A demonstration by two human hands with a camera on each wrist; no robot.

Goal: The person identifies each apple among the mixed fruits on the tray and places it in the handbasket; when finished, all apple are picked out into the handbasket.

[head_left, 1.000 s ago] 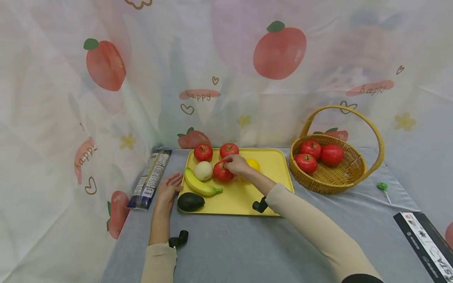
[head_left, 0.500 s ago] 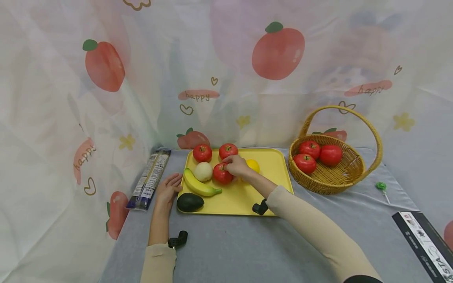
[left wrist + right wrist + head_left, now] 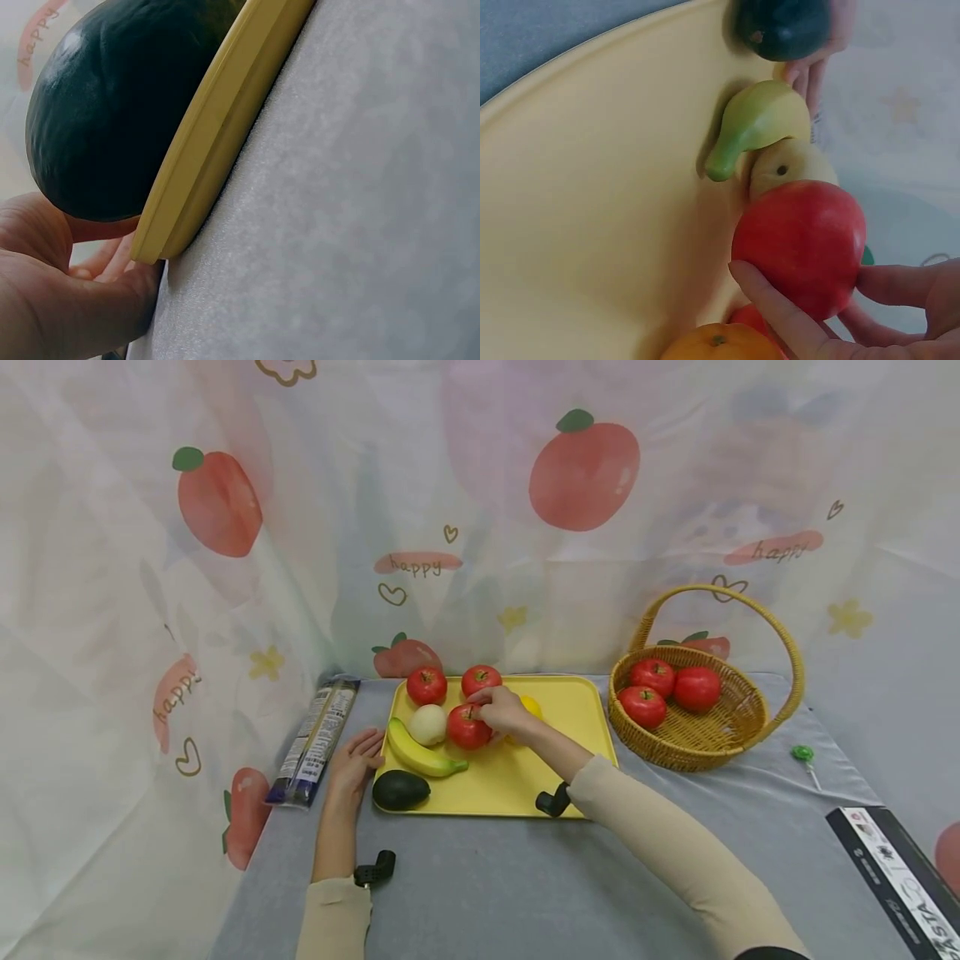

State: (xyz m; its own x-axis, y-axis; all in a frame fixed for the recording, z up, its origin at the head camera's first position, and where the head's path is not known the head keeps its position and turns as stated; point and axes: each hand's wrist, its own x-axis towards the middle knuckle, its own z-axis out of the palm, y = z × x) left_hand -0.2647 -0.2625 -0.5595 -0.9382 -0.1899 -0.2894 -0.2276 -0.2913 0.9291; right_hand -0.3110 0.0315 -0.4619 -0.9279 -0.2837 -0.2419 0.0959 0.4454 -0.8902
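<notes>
On the yellow tray [image 3: 517, 797], my right hand [image 3: 504, 710] grips a red apple [image 3: 802, 247] between thumb and fingers. In the head view it is beside a pale round fruit [image 3: 428, 725]. Two more red apples [image 3: 427, 686] stand at the tray's back edge. A banana [image 3: 422, 755] curves along the left side, with a dark green avocado [image 3: 120, 112] in the near left corner. Partly behind my right hand is an orange-coloured round fruit [image 3: 720, 343]. My left hand [image 3: 356, 763] rests at the tray's left edge with fingers extended, the thumb by the rim.
Right of the tray stands a wicker basket [image 3: 720, 735] with a tall handle, holding three red apples [image 3: 697, 689]. Long printed packets [image 3: 315, 743] lie at the left. A green lollipop [image 3: 802, 752] and a black-and-white box [image 3: 892, 868] lie farther right.
The head view has shifted slightly, moving the scene a little to the left. Both hands and the fruit keep nearly the same places on and beside the tray.
</notes>
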